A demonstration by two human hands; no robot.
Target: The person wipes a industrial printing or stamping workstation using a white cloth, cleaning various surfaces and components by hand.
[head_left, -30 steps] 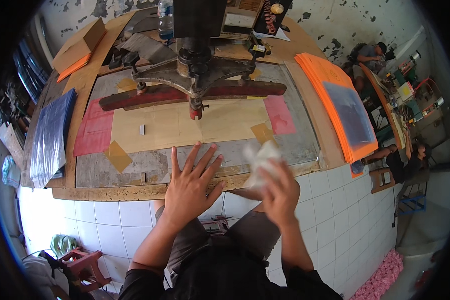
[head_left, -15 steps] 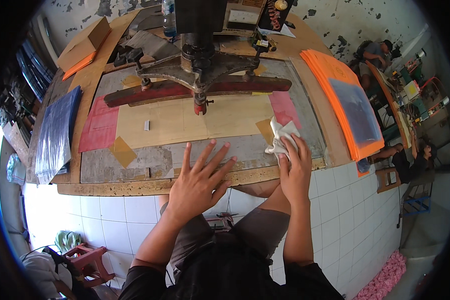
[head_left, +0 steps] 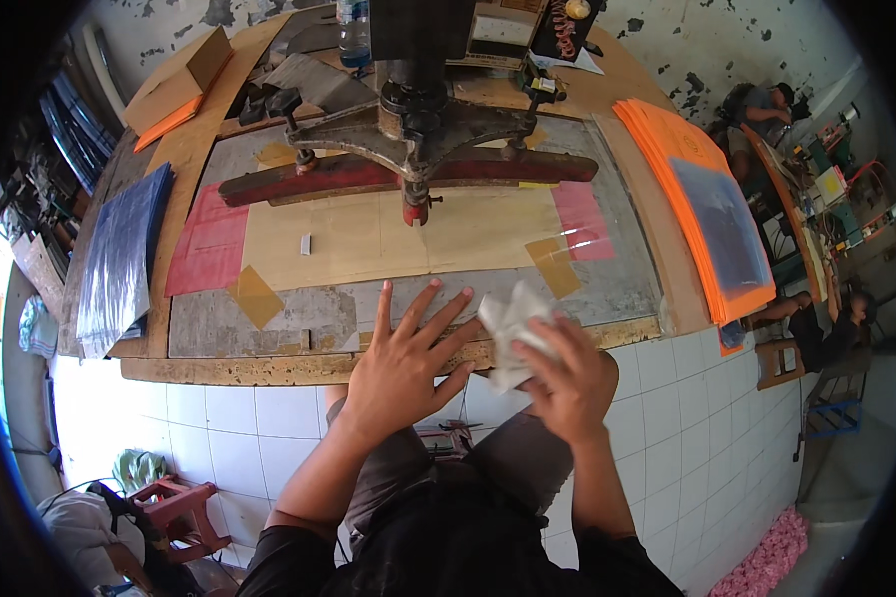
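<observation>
My left hand [head_left: 405, 353] lies flat with its fingers spread over the front edge of the worn grey metal bed [head_left: 358, 298]. A crumpled white cloth [head_left: 513, 328] is gripped in my right hand [head_left: 569, 373], slightly blurred, over the wooden front edge to the right of my left hand. Beyond both hands a tan sheet [head_left: 368, 244] is fixed to the bed, with red-pink patches at its ends and brown tape [head_left: 257, 296] at its corners. Over the sheet stands a dark metal press head with a red bar [head_left: 309, 181].
At the right lies a stack of orange sheets [head_left: 667, 139] with a clear film on top. Blue plastic sheets [head_left: 119, 259] lie at the left, near a cardboard box [head_left: 179, 80]. A water bottle [head_left: 353, 35] stands behind. Two people sit at the far right. A red stool [head_left: 181, 512] is lower left.
My right hand has drawn the cloth left and toward me, from the bed's right part to its front edge near my left hand. My left hand stays spread in nearly the same place.
</observation>
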